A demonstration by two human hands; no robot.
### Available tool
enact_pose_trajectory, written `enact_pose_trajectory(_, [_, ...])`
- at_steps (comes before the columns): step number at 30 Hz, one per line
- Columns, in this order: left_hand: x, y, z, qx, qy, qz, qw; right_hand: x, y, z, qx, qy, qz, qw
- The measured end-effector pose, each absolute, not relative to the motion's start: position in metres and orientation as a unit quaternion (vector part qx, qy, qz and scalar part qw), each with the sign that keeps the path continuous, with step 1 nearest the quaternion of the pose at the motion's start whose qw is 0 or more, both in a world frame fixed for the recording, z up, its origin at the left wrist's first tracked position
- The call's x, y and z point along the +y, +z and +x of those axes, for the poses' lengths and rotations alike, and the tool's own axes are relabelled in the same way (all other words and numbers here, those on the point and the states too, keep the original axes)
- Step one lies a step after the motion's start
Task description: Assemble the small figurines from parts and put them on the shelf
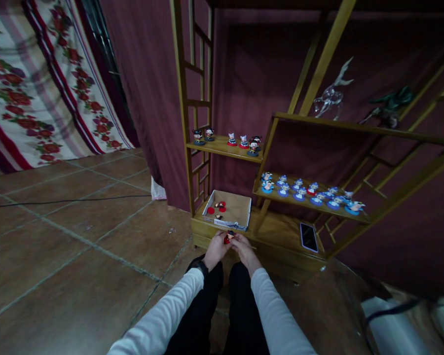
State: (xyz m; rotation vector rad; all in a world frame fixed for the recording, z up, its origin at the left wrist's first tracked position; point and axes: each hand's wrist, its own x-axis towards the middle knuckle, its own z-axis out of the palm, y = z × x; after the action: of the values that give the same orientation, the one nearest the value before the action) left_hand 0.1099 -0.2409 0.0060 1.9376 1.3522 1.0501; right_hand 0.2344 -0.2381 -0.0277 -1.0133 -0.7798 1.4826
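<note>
A small figurine (230, 235) with dark hair and red clothing is held between both hands, in front of the low shelf. My left hand (216, 249) closes on it from the left, a dark watch on the wrist. From the other side, the fingers of my right hand (245, 249) pinch it too. Just beyond the hands stands a shallow cardboard box (239, 207), with several red and dark figurine pieces lying in its left part. One flat red disc (210, 210) lies by the box's left wall.
Dark-haired and cat-like figurines (243, 141) stand on the upper left shelf. Blue and purple figurines (299, 194) fill the middle right shelf. A phone (309, 237) lies at the lower right. A clear deer-like ornament (329, 100) stands above. A cable (77, 200) crosses the tiled floor.
</note>
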Motion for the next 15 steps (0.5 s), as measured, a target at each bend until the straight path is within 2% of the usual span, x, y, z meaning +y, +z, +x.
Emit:
enact_pose_trajectory(9, [-0.241,0.006,0.096,0.535,0.442,0.653,0.304,-0.246,-0.018,0.237,-0.325,0.670,-0.400,0.535])
enact_pose_trajectory(12, [-0.234,0.028,0.086,0.522,0.480,0.617,0.341,-0.248,-0.018,0.238,-0.312,0.661,-0.393,0.558])
enact_pose_trajectory(15, [-0.217,0.075,0.072,0.494,0.531,0.608,0.322,-0.248,-0.020,0.239,-0.298,0.654,-0.395,0.573])
